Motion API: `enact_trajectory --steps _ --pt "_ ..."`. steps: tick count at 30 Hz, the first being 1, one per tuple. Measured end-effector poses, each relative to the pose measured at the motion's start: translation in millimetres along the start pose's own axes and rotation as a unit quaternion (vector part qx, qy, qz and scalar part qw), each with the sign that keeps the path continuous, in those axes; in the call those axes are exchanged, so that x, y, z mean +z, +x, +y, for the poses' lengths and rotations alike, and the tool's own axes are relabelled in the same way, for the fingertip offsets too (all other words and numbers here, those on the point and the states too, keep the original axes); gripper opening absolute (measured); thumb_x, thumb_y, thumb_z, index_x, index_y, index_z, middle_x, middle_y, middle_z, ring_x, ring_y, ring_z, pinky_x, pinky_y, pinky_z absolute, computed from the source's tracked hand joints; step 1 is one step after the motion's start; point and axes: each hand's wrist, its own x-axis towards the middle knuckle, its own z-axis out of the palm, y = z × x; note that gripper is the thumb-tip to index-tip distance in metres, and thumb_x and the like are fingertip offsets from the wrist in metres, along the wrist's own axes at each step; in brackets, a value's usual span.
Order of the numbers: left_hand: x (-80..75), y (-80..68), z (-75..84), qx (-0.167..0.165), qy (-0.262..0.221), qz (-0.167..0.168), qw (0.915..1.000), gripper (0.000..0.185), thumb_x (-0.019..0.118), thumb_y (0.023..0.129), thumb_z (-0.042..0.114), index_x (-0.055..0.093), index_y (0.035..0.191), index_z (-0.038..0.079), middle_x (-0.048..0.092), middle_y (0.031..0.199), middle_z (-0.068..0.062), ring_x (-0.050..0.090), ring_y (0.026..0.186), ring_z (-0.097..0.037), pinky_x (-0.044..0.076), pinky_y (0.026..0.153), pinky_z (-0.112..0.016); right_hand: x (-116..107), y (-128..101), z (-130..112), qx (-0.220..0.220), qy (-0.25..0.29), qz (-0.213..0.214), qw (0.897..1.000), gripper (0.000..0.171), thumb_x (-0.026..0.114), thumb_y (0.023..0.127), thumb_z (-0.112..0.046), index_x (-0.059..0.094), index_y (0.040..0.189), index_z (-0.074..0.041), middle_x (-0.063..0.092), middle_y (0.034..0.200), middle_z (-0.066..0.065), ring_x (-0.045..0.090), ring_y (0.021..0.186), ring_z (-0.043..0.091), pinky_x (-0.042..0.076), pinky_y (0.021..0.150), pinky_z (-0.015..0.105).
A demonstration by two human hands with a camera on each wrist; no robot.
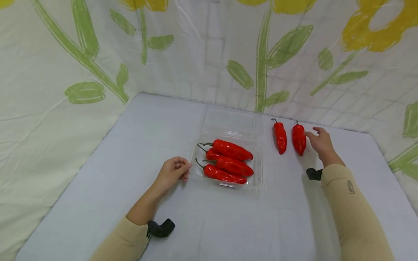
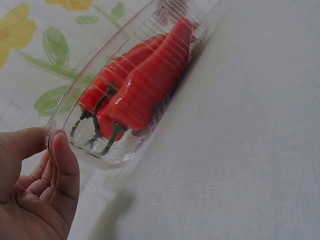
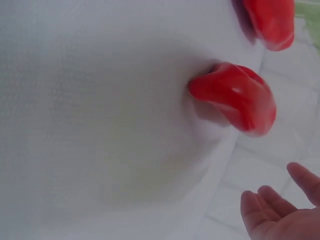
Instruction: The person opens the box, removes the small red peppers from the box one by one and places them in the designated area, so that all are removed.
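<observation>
Several red peppers (image 1: 230, 149) with green stems lie in a clear plastic clamshell container (image 1: 259, 174), its lid (image 1: 230, 121) folded back flat behind it. My left hand (image 1: 174, 169) pinches the container's left rim between thumb and index finger, the other fingers curled loosely. In the left wrist view the peppers (image 2: 145, 85) show through the ribbed wall. To the right of the container, two more red peppers lie side by side on the table: a left one (image 1: 280, 137) and a right one (image 1: 299, 139). Beside the right one is my right hand (image 1: 321, 143), fingers spread apart from the thumb, holding nothing; the right wrist view shows a gap between it and the pepper (image 3: 237, 97).
A white cloth covers the table (image 1: 130, 145). Behind and to the left hangs a curtain (image 1: 196, 54) printed with yellow flowers and green leaves, meeting the table's back edge close behind the lid and loose peppers. Black wrist devices (image 1: 161, 228) sit on both forearms.
</observation>
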Motion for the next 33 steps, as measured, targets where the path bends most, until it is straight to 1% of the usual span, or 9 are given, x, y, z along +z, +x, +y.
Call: enact_trajectory --steps 6,10,14,18,20,22,27,29,33 --pt "-0.4 -0.7 0.3 -0.001 -0.001 0.0 1.0 0.019 0.058 0.091 0.007 0.049 0.096 -0.009 0.053 0.065 0.001 0.053 0.056 -0.006 0.051 0.056 -0.018 2 -5 -5 -0.013 0.04 0.017 0.999 0.071 0.036 0.095 -0.042 0.009 0.148 -0.003 0.002 0.154 0.025 0.012 0.139 0.046 0.024 0.107 0.063" --pt "0.3 -0.4 -0.1 -0.002 -0.005 0.0 1.0 0.019 0.058 0.091 0.007 0.049 0.096 -0.009 0.053 0.065 0.001 0.052 0.055 -0.006 0.051 0.055 -0.018 4 -5 -3 0.0 0.058 0.024 0.998 0.07 0.036 0.096 -0.042 0.008 0.148 -0.005 0.002 0.154 0.023 0.011 0.14 0.044 0.025 0.108 0.061" --pt "0.5 -1.1 -0.7 -0.004 -0.003 -0.001 1.0 0.018 0.057 0.091 0.006 0.049 0.096 -0.009 0.053 0.065 0.001 0.052 0.055 -0.006 0.051 0.055 -0.018 5 -4 0 0.012 0.072 0.044 0.996 0.068 0.038 0.096 -0.042 0.01 0.149 -0.009 0.003 0.155 0.019 0.01 0.142 0.041 0.025 0.108 0.059" --pt "0.0 -1.3 -0.3 -0.002 -0.002 0.0 1.0 0.018 0.057 0.091 0.006 0.049 0.096 -0.009 0.053 0.065 0.001 0.052 0.055 -0.007 0.051 0.055 -0.018 8 2 1 0.012 0.091 0.068 0.993 0.068 0.045 0.093 -0.049 0.018 0.149 -0.022 0.004 0.157 0.012 0.007 0.143 0.036 0.027 0.107 0.058" --pt "-0.4 -0.8 -0.2 -0.001 0.0 0.003 1.0 0.018 0.057 0.092 0.007 0.049 0.096 -0.009 0.053 0.065 0.001 0.053 0.056 -0.007 0.051 0.055 -0.018 10 5 0 0.011 0.1 0.071 0.992 0.066 0.048 0.091 -0.053 0.022 0.147 -0.028 0.004 0.157 0.007 0.005 0.144 0.034 0.027 0.107 0.058" --pt "-0.6 -0.3 -0.4 -0.002 0.001 0.005 1.0 0.018 0.057 0.091 0.007 0.05 0.096 -0.009 0.053 0.065 0.001 0.053 0.055 -0.007 0.051 0.055 -0.018 13 1 -6 0.002 0.107 0.059 0.993 0.066 0.048 0.09 -0.054 0.024 0.146 -0.029 0.003 0.158 0.007 0.003 0.144 0.033 0.026 0.108 0.058" --pt "-0.7 -0.1 -0.5 -0.004 0.002 0.003 1.0 0.019 0.057 0.091 0.007 0.05 0.096 -0.009 0.053 0.065 0.001 0.053 0.056 -0.007 0.051 0.055 -0.018 17 -27 -34 -0.034 0.105 0.018 0.994 0.066 0.047 0.093 -0.048 0.024 0.147 -0.019 0.001 0.157 0.013 0.0 0.144 0.036 0.02 0.11 0.06" --pt "-0.6 -0.5 -0.5 -0.004 0.003 0.001 1.0 0.019 0.057 0.091 0.007 0.049 0.097 -0.009 0.053 0.065 0.001 0.053 0.056 -0.007 0.051 0.055 -0.019 18 -36 -44 -0.047 0.1 0.008 0.994 0.064 0.046 0.094 -0.044 0.023 0.147 -0.017 0.001 0.157 0.015 0.001 0.144 0.037 0.02 0.11 0.06" --pt "-0.5 -1.1 -0.5 -0.006 0.004 0.002 1.0 0.019 0.058 0.091 0.007 0.049 0.097 -0.009 0.053 0.065 0.001 0.053 0.056 -0.007 0.051 0.056 -0.019 20 -46 -55 -0.076 0.08 -0.016 0.994 0.065 0.048 0.094 -0.042 0.023 0.147 -0.014 0.004 0.156 0.016 0.003 0.143 0.039 0.022 0.11 0.06"
